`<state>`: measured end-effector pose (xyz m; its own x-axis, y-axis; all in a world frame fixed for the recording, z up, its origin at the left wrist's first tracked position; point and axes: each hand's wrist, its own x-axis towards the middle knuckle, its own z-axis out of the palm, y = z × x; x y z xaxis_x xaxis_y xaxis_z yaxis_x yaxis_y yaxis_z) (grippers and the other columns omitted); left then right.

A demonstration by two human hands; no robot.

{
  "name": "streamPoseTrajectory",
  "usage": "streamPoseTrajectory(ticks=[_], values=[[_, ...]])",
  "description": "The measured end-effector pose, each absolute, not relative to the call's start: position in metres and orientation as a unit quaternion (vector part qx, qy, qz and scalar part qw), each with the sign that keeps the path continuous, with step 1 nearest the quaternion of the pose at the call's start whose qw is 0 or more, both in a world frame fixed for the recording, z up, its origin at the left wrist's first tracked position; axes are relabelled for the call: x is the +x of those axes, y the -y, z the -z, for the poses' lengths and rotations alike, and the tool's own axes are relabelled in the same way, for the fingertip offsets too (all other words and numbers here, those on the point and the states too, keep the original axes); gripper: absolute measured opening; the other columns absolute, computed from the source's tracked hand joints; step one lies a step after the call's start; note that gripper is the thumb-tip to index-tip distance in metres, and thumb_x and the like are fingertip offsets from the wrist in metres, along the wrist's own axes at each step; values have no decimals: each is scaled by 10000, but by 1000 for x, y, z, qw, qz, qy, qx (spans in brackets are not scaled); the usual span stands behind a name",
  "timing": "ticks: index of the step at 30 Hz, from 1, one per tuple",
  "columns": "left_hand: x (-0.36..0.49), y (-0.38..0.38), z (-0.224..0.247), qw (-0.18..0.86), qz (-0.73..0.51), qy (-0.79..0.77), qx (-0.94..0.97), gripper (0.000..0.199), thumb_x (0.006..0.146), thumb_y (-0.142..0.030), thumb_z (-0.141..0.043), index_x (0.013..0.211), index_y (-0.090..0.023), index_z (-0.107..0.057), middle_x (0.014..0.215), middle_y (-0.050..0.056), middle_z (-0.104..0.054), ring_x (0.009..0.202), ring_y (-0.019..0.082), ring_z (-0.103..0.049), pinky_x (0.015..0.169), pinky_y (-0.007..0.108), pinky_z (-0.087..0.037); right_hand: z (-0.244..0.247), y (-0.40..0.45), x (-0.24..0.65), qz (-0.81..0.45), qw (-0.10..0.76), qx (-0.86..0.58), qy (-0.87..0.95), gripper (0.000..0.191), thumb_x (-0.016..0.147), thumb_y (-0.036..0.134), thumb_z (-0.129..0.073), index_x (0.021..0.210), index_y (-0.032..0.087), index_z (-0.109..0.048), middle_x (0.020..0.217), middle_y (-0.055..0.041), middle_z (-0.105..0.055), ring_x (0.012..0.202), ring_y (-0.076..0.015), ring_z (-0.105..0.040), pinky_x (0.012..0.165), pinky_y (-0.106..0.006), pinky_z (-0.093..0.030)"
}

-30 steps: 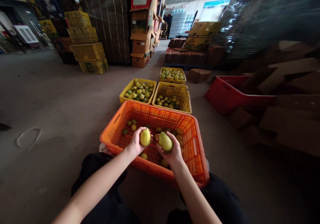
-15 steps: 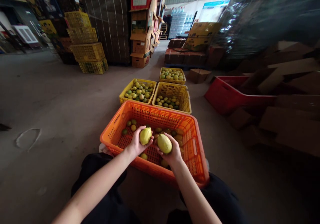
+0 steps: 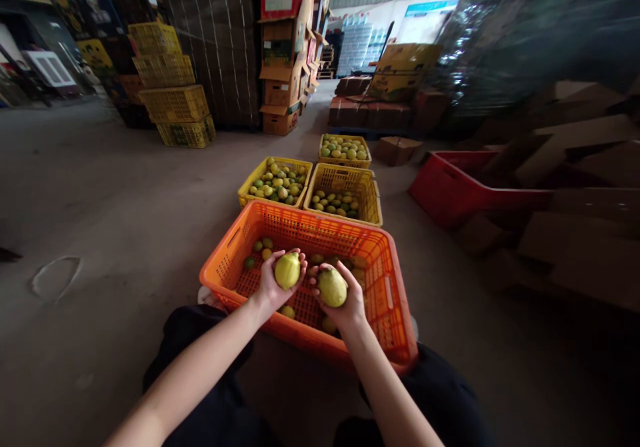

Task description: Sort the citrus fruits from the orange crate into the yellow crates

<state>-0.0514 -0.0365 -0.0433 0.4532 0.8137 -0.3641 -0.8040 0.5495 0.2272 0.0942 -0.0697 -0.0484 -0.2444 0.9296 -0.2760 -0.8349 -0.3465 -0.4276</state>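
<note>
Floor: grey concrete floor (image 3: 100, 194) fills the left half of the frame.
Stacks: cardboard boxes (image 3: 283, 94) and yellow crates (image 3: 173, 94) piled along the top of the frame.
Red crate: red crate (image 3: 450, 190) at right of centre, partly under flat cardboard.
Orange crate: orange crate (image 3: 385, 260) at lower centre, just in front of the person's knees, with a thin layer of fruit on its bottom.
Yellow baskets: three yellow baskets (image 3: 345, 180) just above the orange crate, each holding green-yellow fruit.
Left hand: left hand (image 3: 273, 287) over the orange crate, palm up, fingers curled around a yellow-green fruit (image 3: 287, 270).
Right hand: right hand (image 3: 345, 300) just beside it, fingers cupped under a second fruit (image 3: 332, 287).
Gap: the two held fruits sit near each other, not touching.
</note>
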Motion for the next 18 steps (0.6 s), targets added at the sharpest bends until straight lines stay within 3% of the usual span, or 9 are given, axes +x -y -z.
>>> streamPoseTrajectory(ticks=[5,18], values=[[-47,39,41,851,-483,-206,-8,229,727,-198,-505,897,-101,-624,849,87,-656,776,159,-626,672,249,-517,46,71,96,-762,594,-256,24,168,717,273,-559,774,140,-645,742,-65,-691,647,-176,-640,528,-257,-523],[-29,38,52,859,-471,-203,3,275,705,-201,-499,927,-96,-623,850,92,-657,746,178,-629,650,275,-513,51,67,99,-754,617,-223,-39,195,754,224,-504,884,162,-636,803,-65,-694,708,-173,-642,587,-284,-537]])
